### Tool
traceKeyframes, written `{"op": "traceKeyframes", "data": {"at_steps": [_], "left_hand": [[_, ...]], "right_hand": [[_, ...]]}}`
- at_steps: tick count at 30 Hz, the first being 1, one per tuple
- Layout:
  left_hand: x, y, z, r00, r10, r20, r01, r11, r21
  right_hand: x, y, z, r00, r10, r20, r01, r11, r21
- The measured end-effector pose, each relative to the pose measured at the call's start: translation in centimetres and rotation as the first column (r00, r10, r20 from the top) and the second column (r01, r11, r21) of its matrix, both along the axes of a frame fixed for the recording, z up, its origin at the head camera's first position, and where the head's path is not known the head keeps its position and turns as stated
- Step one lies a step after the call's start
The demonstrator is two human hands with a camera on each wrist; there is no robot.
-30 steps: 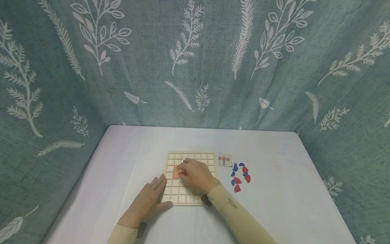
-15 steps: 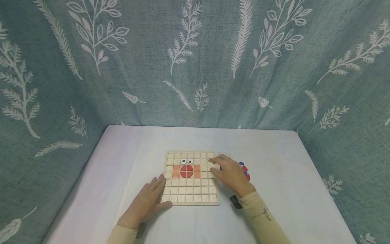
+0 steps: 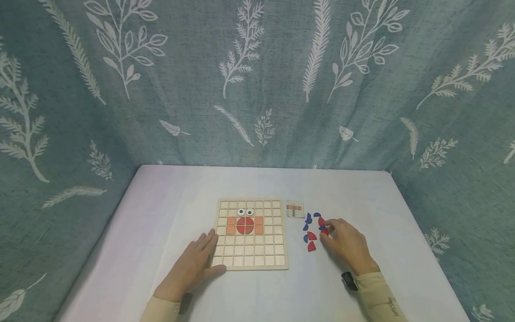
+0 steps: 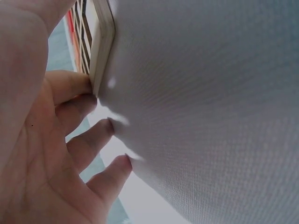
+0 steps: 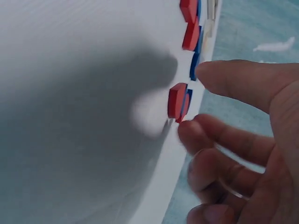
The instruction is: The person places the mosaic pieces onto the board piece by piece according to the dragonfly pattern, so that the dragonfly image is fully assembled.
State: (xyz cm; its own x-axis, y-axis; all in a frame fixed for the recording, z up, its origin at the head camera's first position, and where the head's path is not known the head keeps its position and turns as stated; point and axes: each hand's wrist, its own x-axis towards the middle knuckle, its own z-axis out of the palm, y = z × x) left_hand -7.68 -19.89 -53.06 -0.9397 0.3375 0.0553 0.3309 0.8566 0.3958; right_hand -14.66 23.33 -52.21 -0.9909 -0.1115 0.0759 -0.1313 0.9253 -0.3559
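A wooden grid board [image 3: 251, 268] lies on the white table. Set in it are two eye pieces [image 3: 241, 212], a red disc [image 3: 245, 230] made of quarter pieces, and orange squares [image 3: 231, 229] either side. My left hand [image 3: 191, 266] rests flat at the board's lower left, its fingers [image 4: 72, 84] touching the rim in the left wrist view. To the right of the board, my right hand [image 3: 348, 241] is over the loose pieces. In the right wrist view a red quarter-circle piece [image 5: 176, 100] stands between its parted thumb and fingertips, not gripped.
Several loose pieces lie between board and right hand, among them a red quarter piece [image 3: 311, 246] and a blue piece [image 3: 308, 218]. A small pattern card [image 3: 295, 209] lies beside the board's upper right. Patterned curtains [image 3: 257, 89] surround the table.
My right hand has left the red disc on the board and moved right to the loose pieces, uncovering the board and then the card. The left hand stays put.
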Motion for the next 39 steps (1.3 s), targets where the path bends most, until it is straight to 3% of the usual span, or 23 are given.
{"op": "traceKeyframes", "data": {"at_steps": [5, 13, 27, 32, 36, 39], "left_hand": [[0.0, -0.1, -0.3, 1.0, -0.001, 0.008, 0.001, 1.0, 0.001], [-0.1, -0.1, -0.6, 1.0, 0.0, 0.007, 0.0, 1.0, -0.003], [-0.2, 0.0, -0.1, 1.0, -0.001, 0.017, 0.001, 1.0, -0.021], [-0.1, 0.0, 0.2, 1.0, 0.005, 0.029, -0.004, 0.999, -0.033], [-0.1, 0.0, 0.2, 1.0, 0.007, 0.028, -0.007, 0.999, -0.032], [0.0, -0.1, 0.1, 1.0, 0.008, 0.03, -0.008, 1.0, -0.025]], "right_hand": [[0.0, 0.4, -0.1, 0.997, -0.023, 0.073, 0.021, 0.999, 0.028], [-0.1, 0.4, 0.1, 0.995, -0.017, 0.095, 0.013, 0.999, 0.039], [0.0, 0.6, 0.0, 0.998, 0.042, 0.056, -0.044, 0.998, 0.041], [0.1, 0.0, 0.3, 0.992, 0.117, -0.052, -0.118, 0.993, -0.022], [0.0, -0.9, 0.3, 0.952, 0.225, -0.207, -0.24, 0.97, -0.05], [-0.3, -2.0, 0.2, 0.933, 0.261, -0.249, -0.284, 0.957, -0.057]]}}
